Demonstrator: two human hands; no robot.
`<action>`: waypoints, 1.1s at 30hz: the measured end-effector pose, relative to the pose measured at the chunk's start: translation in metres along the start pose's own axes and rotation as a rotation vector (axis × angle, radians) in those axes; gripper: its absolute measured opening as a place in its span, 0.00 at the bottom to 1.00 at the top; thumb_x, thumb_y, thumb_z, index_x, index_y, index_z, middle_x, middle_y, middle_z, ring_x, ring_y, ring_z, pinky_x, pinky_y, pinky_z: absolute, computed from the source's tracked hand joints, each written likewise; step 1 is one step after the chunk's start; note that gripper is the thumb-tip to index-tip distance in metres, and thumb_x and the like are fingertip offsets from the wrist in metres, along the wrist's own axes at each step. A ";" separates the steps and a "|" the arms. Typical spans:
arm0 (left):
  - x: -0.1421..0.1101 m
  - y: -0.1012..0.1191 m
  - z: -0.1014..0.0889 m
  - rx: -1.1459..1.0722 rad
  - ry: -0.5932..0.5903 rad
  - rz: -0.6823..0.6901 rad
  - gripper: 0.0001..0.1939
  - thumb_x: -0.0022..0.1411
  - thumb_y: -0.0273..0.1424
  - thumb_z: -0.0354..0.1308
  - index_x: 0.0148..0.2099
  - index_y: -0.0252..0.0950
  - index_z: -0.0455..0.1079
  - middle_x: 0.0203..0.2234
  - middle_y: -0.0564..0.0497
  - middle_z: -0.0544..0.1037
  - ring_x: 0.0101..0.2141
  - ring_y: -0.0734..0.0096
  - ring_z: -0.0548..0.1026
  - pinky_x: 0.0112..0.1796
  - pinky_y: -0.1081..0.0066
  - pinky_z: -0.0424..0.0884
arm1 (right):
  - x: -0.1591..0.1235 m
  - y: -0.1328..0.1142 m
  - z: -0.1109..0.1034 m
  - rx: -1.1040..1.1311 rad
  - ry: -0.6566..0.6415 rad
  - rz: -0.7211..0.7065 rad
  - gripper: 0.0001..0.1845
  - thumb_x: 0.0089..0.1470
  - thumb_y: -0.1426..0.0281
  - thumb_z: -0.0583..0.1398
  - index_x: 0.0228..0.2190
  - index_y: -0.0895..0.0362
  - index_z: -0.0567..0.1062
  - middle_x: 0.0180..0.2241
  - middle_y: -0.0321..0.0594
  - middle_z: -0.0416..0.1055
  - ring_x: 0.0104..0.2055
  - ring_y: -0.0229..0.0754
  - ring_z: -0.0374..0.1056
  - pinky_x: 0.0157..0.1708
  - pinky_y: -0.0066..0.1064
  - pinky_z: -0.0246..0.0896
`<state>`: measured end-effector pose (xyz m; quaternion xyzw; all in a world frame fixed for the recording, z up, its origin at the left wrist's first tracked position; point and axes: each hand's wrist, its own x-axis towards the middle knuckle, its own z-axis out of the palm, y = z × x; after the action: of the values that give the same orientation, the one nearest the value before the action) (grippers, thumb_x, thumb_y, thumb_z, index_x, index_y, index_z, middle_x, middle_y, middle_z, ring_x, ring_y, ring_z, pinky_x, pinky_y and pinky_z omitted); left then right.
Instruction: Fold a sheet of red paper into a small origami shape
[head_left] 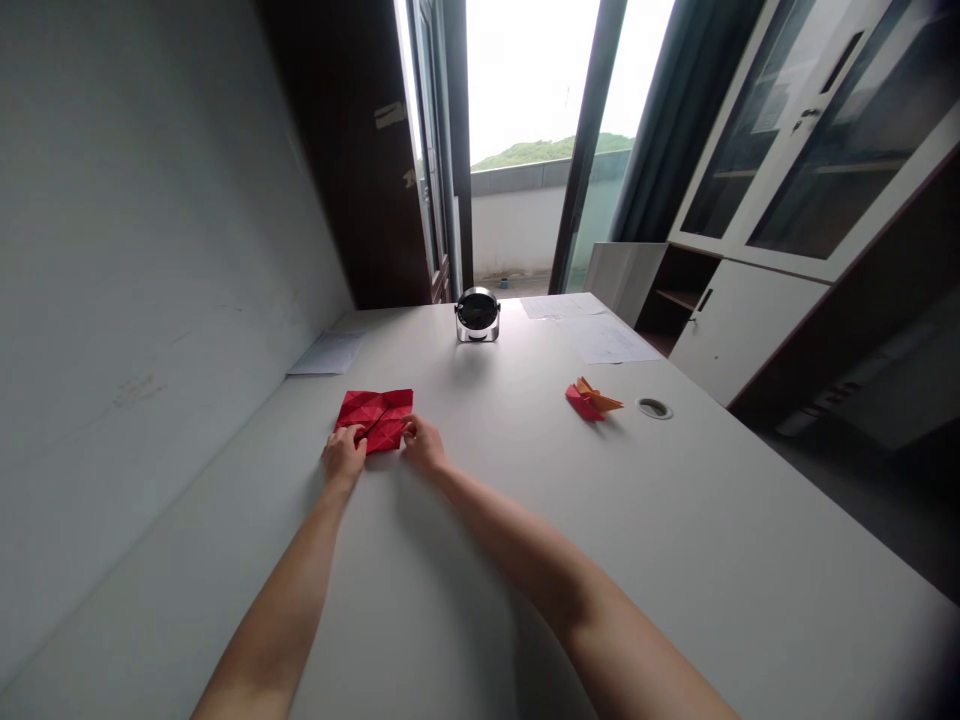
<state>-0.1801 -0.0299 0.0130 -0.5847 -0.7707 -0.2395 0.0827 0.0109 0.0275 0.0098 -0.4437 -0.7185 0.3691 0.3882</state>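
Observation:
A creased sheet of red origami paper (386, 410), folded into a rough square, lies on the white table. My left hand (345, 455) grips its lower left corner, the fingers curled over the paper's top. At the right edge, my right hand (424, 442) pinches the paper between thumb and fingers. A dark diagonal slit or fold line runs across the middle of the sheet. Further right on the table rests a folded paper figure in red and orange (591, 399), apart from both hands.
A round lamp-like device on a metal bracket (477, 318) stands at the table's far end. White sheets (611, 338) lie at the back right, and more paper (327, 353) is by the left wall. A cable hole (654, 408) sits near the right edge. Cabinets (750, 310) stand beyond.

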 end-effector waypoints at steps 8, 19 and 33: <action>0.000 0.001 0.002 -0.002 0.002 0.010 0.14 0.63 0.29 0.53 0.50 0.41 0.74 0.43 0.44 0.76 0.43 0.56 0.71 0.47 0.61 0.67 | -0.013 -0.005 -0.001 -0.226 0.006 -0.139 0.11 0.57 0.72 0.58 0.41 0.50 0.76 0.42 0.38 0.71 0.43 0.41 0.66 0.43 0.29 0.61; 0.000 0.002 -0.001 -0.030 0.021 -0.001 0.14 0.64 0.29 0.51 0.48 0.41 0.74 0.42 0.45 0.76 0.43 0.57 0.72 0.46 0.62 0.68 | -0.026 -0.023 -0.003 -0.524 -0.089 -0.489 0.17 0.58 0.60 0.62 0.48 0.50 0.73 0.50 0.45 0.66 0.54 0.50 0.59 0.53 0.40 0.57; 0.005 0.000 0.001 -0.148 0.053 0.016 0.14 0.64 0.28 0.51 0.47 0.39 0.75 0.41 0.45 0.77 0.43 0.59 0.73 0.50 0.62 0.67 | -0.006 -0.017 -0.009 -0.579 -0.047 -0.419 0.14 0.61 0.67 0.58 0.49 0.51 0.72 0.53 0.46 0.64 0.52 0.49 0.59 0.51 0.40 0.56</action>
<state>-0.1812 -0.0254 0.0138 -0.5887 -0.7437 -0.3108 0.0615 0.0144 0.0180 0.0275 -0.3698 -0.8774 0.0727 0.2969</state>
